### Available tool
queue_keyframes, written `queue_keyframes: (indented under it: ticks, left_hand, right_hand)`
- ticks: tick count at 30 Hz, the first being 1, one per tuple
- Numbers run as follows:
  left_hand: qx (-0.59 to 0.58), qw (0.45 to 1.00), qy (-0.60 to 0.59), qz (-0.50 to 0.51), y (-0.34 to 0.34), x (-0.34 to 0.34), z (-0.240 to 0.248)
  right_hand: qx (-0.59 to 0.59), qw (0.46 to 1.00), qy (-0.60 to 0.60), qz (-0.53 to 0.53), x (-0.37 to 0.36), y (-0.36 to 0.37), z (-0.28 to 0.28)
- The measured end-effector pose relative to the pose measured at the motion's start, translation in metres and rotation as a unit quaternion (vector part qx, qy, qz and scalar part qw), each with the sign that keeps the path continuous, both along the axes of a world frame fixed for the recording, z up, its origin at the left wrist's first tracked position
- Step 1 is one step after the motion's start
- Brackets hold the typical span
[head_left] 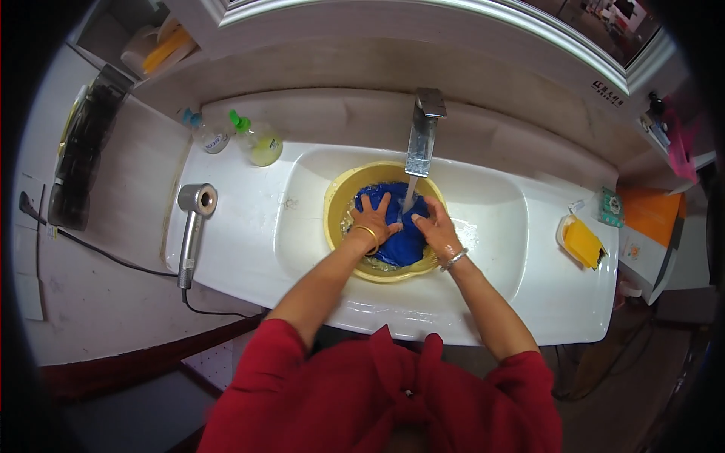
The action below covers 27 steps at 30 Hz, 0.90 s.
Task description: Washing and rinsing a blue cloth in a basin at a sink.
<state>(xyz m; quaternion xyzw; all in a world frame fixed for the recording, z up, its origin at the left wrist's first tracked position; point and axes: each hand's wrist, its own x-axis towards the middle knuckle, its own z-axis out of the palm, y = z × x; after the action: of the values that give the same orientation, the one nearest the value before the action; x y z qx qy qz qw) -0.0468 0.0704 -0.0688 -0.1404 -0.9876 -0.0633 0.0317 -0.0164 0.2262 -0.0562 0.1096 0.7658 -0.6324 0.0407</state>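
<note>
A yellow plastic basin [331,219] stands in the white sink under the running tap [423,136]. Wet blue cloth [402,245] lies in the water inside it, and a stream from the spout falls onto the fabric. My left hand [371,221], a gold bangle at the wrist, rests on the cloth's left side with its fingers spread. At the basin's right side, my right hand [438,229] touches the cloth, thumb and fingers apart; a silver bracelet circles that wrist. Parts of the cloth are hidden beneath both hands.
A clear pump bottle [211,138] and a green-topped pump bottle [261,143] stand at the back left. A grey hair dryer [193,226] with a cord lies along the left rim. On the right are a yellow brush [583,243] and a green packet [610,208].
</note>
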Motion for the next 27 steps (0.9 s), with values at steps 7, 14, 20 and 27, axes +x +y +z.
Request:
queue_keyframes:
  ticks: [7,14,20,27]
  left_hand:
    - [0.424,0.866,-0.255,-0.066,0.009,-0.008,0.049]
    - [0.438,0.885,0.036,-0.151,0.046,0.053,0.118]
    - [0.236,0.966,-0.032,-0.097,-0.012,-0.012,0.041]
    - [-0.111,0.978,-0.13,-0.117,-0.042,-0.018,0.055]
  right_hand:
    - [-0.429,0.82,-0.355,-0.131,-0.004,-0.005,0.004]
    - [-0.472,0.826,-0.288,-0.114,-0.002,-0.024,0.018]
    - [-0.513,0.821,-0.216,-0.13,0.015,-0.032,0.047]
    - [-0.277,0.943,-0.167,-0.077,0.025,0.031,0.065]
